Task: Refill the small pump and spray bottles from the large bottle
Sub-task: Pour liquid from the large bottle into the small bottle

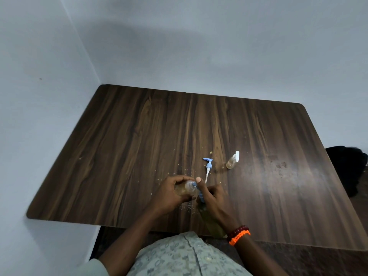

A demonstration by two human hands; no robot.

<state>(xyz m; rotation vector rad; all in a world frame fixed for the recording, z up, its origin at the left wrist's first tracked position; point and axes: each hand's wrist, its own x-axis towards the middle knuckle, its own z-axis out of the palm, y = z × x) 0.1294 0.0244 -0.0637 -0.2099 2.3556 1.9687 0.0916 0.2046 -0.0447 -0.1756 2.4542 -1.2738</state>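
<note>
Fingers (179,179) of the left hand (169,193) curl closed round a small clear bottle (186,189) w/ amber liquid, held tilted just above the desk (119,146) at approx 6 o'clock, near the front edge. Right hand (212,196) is closed too, its fingers wrapped on the upper part of the large bottle (211,224), which slants from under the wrist toward the small bottle's mouth; thumb points up. A blue cap or spout (201,196) sits between the two hands. Blurred, so can't tell if liquid is flowing. Judged step: pouring from large into small.

Handling, as a guess: small bottle is thin plastic, light, prob. squashy, so hold round the body w/o squeezing. Any drips on the outside would make it slick. Large bottle looks heavier & sloshes; best gripped near the neck for aim, as it is now, w/ base supported if it tips.

At 12 o'clock from the hands, just beside them, lies a blue pump head (208,167) w/ its white dip tube pointing back at the person. It's off its bottle and flat on the desk. At approx 1 o'clock, a bit further out, stands a small spray bottle (232,160) w/ white nozzle on, upright, a little pale liquid in the bottom.

Small yellowish specks (186,206) dot the wood round the hands, likely spills. Right wrist wears a red bead band and an orange cord band (239,237). Dark wood-grain desk is pushed into a corner of pale walls (179,46).
</note>
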